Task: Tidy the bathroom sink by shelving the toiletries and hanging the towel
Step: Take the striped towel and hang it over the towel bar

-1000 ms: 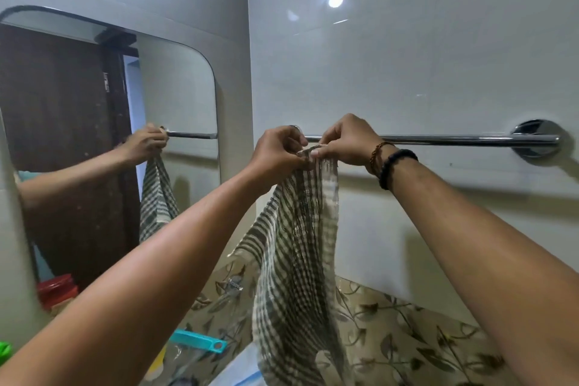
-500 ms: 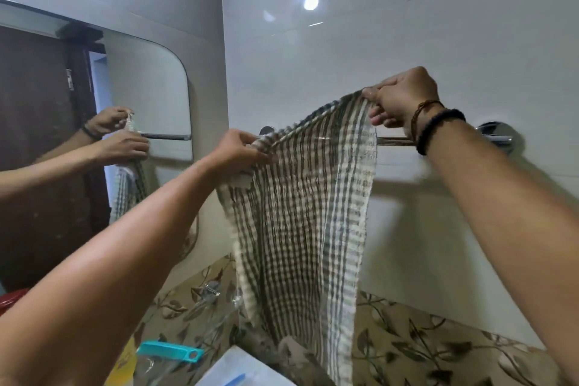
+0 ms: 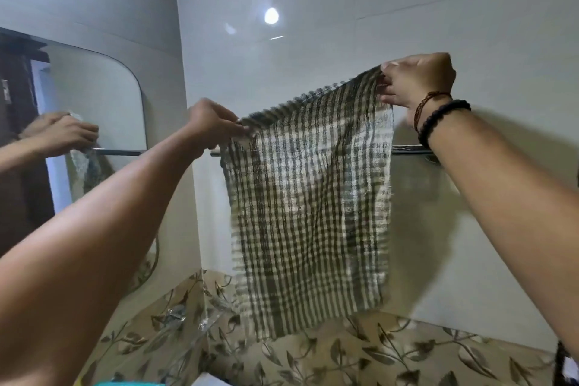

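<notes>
Towel (image 3: 308,204), top corners pinched by left hand (image 3: 210,122) and right hand (image 3: 418,80), covers the rail (image 3: 410,150).

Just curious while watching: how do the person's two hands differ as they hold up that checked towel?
The right hand is raised well above the chrome towel rail; the left hand sits lower, just above rail height. The right wrist carries a black bead bracelet and a brown cord; the left wrist is bare. Both pinch a top corner of the green-and-white checked towel, holding it spread.
</notes>
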Action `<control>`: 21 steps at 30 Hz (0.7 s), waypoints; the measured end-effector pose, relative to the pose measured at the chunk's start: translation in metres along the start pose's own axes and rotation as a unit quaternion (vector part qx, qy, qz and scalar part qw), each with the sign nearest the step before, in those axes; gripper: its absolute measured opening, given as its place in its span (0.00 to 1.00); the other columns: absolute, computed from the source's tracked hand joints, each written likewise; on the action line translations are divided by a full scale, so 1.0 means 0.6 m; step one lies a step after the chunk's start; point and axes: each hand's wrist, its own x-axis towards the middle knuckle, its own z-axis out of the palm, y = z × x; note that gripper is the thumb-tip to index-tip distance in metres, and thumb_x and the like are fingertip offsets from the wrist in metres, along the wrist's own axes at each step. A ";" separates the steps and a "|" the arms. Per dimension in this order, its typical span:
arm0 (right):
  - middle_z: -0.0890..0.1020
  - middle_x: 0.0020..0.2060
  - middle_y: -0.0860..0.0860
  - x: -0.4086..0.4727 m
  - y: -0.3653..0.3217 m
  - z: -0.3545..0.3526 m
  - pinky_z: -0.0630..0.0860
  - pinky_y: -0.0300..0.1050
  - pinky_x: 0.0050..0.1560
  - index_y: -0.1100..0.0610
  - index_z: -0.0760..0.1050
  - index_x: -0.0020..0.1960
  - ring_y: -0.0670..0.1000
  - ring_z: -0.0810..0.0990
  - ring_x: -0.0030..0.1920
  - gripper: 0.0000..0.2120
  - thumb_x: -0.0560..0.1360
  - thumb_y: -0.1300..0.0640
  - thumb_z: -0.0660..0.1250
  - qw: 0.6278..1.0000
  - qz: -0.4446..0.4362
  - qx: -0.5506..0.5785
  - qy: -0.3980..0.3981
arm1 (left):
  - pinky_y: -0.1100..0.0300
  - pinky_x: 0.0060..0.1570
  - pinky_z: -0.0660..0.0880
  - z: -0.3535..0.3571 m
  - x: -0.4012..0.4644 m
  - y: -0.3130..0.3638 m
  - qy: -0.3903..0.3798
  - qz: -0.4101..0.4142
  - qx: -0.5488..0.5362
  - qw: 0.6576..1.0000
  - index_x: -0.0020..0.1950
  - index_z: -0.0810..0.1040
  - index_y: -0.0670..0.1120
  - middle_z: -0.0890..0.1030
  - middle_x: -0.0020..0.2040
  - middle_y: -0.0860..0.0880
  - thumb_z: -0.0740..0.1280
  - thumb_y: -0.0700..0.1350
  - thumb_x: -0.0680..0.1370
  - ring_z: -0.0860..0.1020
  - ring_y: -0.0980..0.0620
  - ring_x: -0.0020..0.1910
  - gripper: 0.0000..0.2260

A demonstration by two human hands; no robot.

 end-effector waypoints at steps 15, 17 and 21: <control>0.64 0.75 0.59 -0.014 0.059 0.007 0.59 0.62 0.75 0.51 0.51 0.78 0.60 0.61 0.74 0.52 0.64 0.50 0.79 0.791 -0.293 -0.511 -0.167 | 0.66 0.34 0.80 0.119 0.037 0.047 0.034 0.064 -0.101 0.992 0.41 0.87 0.49 0.86 0.34 0.54 0.76 0.48 0.67 0.83 0.60 0.33 0.05; 0.70 0.70 0.57 -0.017 0.070 0.011 0.62 0.60 0.73 0.53 0.59 0.75 0.59 0.65 0.72 0.42 0.67 0.52 0.76 0.763 -0.302 -0.545 -0.174 | 0.64 0.31 0.80 0.135 0.031 0.037 -0.015 0.111 0.081 0.990 0.43 0.87 0.48 0.85 0.33 0.54 0.74 0.51 0.69 0.82 0.58 0.31 0.08; 0.82 0.52 0.53 -0.021 0.054 0.020 0.76 0.48 0.45 0.50 0.77 0.58 0.56 0.78 0.45 0.19 0.67 0.52 0.72 0.758 -0.308 -0.547 -0.175 | 0.52 0.45 0.79 0.148 0.031 0.024 -0.112 0.036 0.213 0.970 0.48 0.84 0.37 0.85 0.44 0.41 0.68 0.56 0.77 0.82 0.44 0.43 0.20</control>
